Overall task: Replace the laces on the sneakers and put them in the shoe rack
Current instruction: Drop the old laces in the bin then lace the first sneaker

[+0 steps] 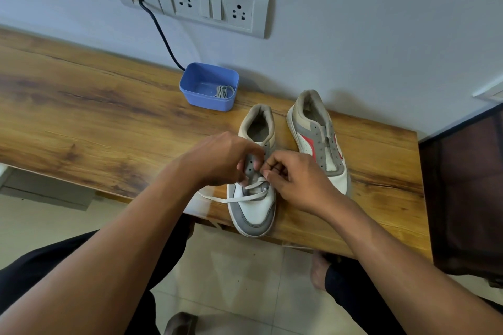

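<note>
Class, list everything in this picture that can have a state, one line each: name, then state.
near sneaker, partly laced, lowest eyelets only
far sneaker, unlaced, eyelets empty
white lace, threaded low, one end trailing left
blue tub, open, no lid
grey lace, bundled inside blue tub
left hand, grips near sneaker's eyelet row
right hand, pinches white lace

Soft even daylight, faint shadows by the wall, wide-angle bending at edges, slight motion blur centrally.
</note>
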A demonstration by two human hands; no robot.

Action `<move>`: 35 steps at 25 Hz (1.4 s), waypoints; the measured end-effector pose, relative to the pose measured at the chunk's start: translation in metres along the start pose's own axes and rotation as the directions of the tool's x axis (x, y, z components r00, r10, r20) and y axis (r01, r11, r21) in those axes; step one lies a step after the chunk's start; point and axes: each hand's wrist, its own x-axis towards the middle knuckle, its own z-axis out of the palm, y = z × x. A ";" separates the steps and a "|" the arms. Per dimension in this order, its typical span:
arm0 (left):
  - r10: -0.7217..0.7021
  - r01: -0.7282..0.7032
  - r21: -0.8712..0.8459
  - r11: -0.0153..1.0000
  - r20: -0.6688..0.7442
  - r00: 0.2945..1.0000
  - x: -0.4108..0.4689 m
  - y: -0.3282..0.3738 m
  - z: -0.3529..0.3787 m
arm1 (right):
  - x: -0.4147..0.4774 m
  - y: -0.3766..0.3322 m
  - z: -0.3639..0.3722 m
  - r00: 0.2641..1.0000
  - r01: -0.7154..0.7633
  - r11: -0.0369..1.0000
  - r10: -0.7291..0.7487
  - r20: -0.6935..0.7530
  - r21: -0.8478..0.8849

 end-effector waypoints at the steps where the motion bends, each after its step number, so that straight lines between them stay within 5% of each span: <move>1: 0.010 -0.010 0.001 1.000 -0.004 1.000 0.000 -0.001 0.000 | 0.000 -0.003 -0.001 0.999 0.026 0.999 -0.027 -0.023 -0.039; 13: 0.049 -0.047 0.036 0.998 -0.045 0.998 -0.005 -0.006 0.007 | 0.013 -0.034 0.011 0.987 -0.163 0.972 0.162 -0.019 -0.168; 21: 0.024 -0.024 -0.003 1.000 -0.010 1.000 -0.008 -0.008 -0.001 | 0.014 -0.021 0.005 0.988 -0.134 0.987 0.126 0.088 0.091; 25: 0.002 -0.001 -0.020 1.000 0.085 0.996 -0.007 -0.011 -0.008 | 0.010 -0.013 -0.017 0.962 -0.249 0.923 0.201 0.182 0.294; 35: -0.035 0.036 -0.026 0.999 0.038 0.999 0.003 -0.007 -0.002 | 0.009 -0.018 -0.006 0.972 -0.216 0.933 0.178 0.154 0.287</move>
